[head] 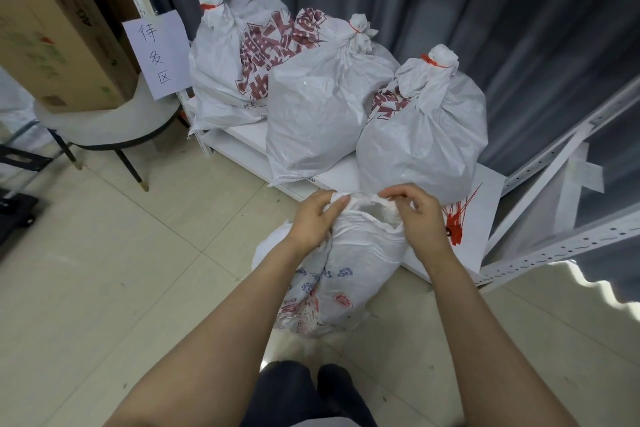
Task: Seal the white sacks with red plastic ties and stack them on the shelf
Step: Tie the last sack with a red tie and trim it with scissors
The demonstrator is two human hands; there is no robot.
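Found unsealed white sack point(346, 270) standing on the floor point(138, 253), against the front edge of the shelf point(485, 204). Noted left hand point(313, 222) at the mouth's left side, fingers point(337, 203) curled round bunched plastic. Noted right hand point(420, 218) at the right side, fingers point(398, 196) bent and pinching the rim. Recorded mouth gaping between both hands. Counted three sealed sacks point(311, 114) upright on the shelf, necks bound in red. Logged loose red ties point(455, 222) lying on the shelf, just beside the right hand.

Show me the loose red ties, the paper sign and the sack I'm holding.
red ties point(453, 225): head view, middle of the bundle.
paper sign point(156, 54): head view, sheet's centre.
held sack point(365, 246): head view, side below the mouth.
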